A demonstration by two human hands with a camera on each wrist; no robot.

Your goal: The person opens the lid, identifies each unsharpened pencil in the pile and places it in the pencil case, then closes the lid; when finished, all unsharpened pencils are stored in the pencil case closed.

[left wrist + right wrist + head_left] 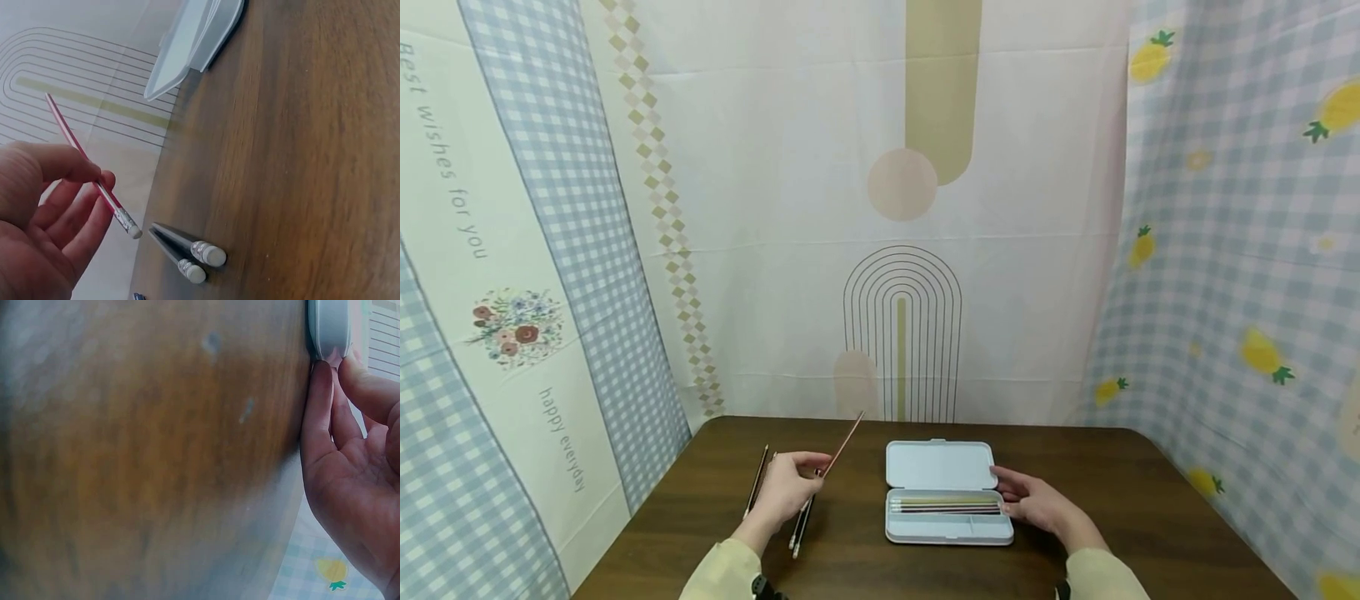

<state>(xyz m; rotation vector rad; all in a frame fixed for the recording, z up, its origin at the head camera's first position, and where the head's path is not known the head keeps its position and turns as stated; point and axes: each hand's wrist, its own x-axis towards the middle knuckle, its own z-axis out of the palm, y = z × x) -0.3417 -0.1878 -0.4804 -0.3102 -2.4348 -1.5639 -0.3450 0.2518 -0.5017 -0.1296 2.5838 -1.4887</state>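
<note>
A light blue pencil case (947,492) lies open on the brown table (1150,517), with several pencils in its tray. My left hand (805,471) is left of the case and pinches a red pencil (844,443) between thumb and fingers, tip pointing up and away. In the left wrist view, the left hand (84,184) holds the red pencil (75,147) with its eraser end low. Two dark pencils (194,256) lie below it on the table. My right hand (1022,496) rests with straight fingers (319,406) against the right end of the case (328,325).
Another dark pencil (757,482) lies on the table left of my left hand, and two more pencils (801,525) lie near my left wrist. Patterned cloth walls (880,250) close in the table at the back and on both sides.
</note>
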